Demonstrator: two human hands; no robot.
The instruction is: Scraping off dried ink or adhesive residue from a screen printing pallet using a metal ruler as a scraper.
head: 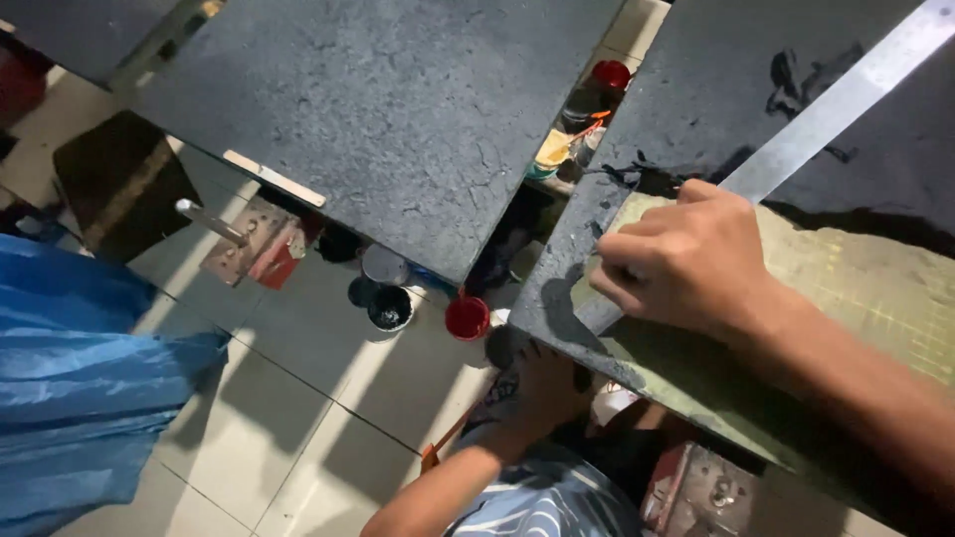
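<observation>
My right hand (691, 261) is closed over the lower end of a long metal ruler (831, 104). The ruler lies diagonally across a green cutting mat (875, 288) on a dark, ink-stained board (696, 89). My left hand (537, 386), smeared with black ink, reaches up to the near corner of that board from below. Its fingers are tucked under the edge, so its grip is hidden.
A second dark board (398, 109) with a small wooden stick (274, 179) on it stands to the left. On the tiled floor between the boards sit a red cup (467, 318), a black pot (389, 308) and other paint containers (577, 119). Blue plastic sheeting (80, 368) fills the left.
</observation>
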